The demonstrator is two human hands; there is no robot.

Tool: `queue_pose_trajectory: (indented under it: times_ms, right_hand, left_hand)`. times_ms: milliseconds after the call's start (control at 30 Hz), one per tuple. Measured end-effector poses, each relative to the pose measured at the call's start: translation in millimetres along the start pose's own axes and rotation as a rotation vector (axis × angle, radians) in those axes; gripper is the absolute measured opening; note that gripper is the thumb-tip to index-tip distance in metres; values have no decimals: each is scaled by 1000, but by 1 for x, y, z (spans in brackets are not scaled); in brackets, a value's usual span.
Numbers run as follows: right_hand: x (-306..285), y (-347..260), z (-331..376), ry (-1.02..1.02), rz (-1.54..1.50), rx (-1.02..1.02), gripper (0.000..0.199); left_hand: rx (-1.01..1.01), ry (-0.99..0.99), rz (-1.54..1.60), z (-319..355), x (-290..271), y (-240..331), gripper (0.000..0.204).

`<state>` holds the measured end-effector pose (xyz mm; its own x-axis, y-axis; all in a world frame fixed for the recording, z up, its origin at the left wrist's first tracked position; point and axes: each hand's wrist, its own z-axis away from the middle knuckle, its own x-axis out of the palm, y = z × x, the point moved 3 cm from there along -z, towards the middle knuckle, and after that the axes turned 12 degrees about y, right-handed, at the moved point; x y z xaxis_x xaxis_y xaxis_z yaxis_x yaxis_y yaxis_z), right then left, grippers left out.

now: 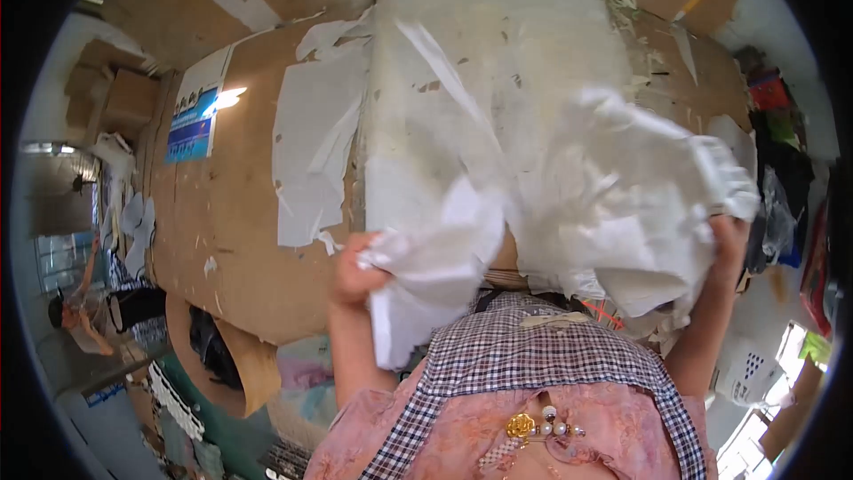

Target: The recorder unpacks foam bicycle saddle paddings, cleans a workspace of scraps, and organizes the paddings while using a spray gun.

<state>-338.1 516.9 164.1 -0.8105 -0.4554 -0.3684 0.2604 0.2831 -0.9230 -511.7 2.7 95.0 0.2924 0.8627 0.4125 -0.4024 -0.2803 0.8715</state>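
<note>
My left hand [360, 268] is closed around the edge of a smaller white sheet [442, 253], which hangs in front of my apron with one corner pointing down. On the other side, my right hand [729, 238] grips a large crumpled white sheet [635, 204], raised and bunched at its outer edge. Motion blurs part of that sheet. Whether the sheets are paper or cloth, and whether they join in the middle, I cannot tell. Beneath them lies a worktable covered with cardboard [240, 249] and a broad whitish covering [515, 44].
A torn white piece [313, 151] lies on the cardboard to the left, near a blue printed label [191, 129]. A cardboard drum [253, 364] stands below the table's left edge. Bags and dark cloth [782, 204] crowd the right. Another person [80, 320] is far left.
</note>
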Motion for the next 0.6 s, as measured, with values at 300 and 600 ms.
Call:
queue_pose_trajectory:
  times_ms: [300,600]
  right_hand:
    - [35,-61,54,151,-190,-583,29]
    - [-54,24,124,-48,-977,31,52]
  left_hand:
    - [1069,-228,-466,-67,249,60,96]
    - [-5,-863,-119,-21,367,-100,99]
